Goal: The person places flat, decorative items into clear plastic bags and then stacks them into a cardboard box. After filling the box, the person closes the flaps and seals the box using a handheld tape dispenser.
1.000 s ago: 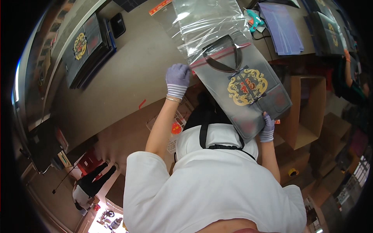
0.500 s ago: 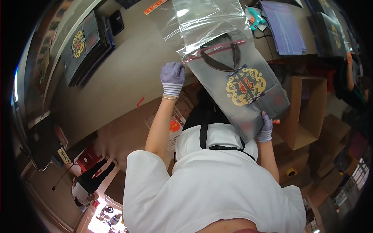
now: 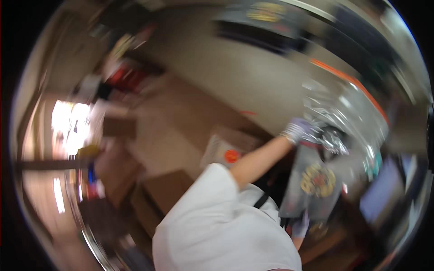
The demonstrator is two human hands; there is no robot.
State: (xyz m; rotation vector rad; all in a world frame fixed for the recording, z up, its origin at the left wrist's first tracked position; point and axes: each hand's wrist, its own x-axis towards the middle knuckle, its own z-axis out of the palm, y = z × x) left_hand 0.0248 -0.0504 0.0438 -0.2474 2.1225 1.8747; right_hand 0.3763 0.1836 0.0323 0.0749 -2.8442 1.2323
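A dark grey gift bag (image 3: 307,183) with a round gold emblem lies at the right, looking hazy under clear plastic. A clear plastic bag (image 3: 361,119) with an orange strip spreads beyond its top end, crumpled and shiny near the handles. My left hand (image 3: 298,129), in a purple and white striped glove, is at the top end of the gift bag beside the plastic; its fingers are smeared by motion. At the near lower edge my gloved right hand (image 3: 300,225) is closed on the gift bag, thumb on top, other fingers hidden.
The grey table (image 3: 235,81) runs across the far side, with a stack of similar bags (image 3: 257,25) on it. Purple-blue sheets (image 3: 384,189) and a teal glue gun (image 3: 373,167) lie at right. Cardboard boxes (image 3: 167,194) stand at left. Much is blurred.
The whole view has swung to the left, so the table and bags appear farther right and turned. My left hand has come to the gift bag's top end; my right hand stays at its lower edge.
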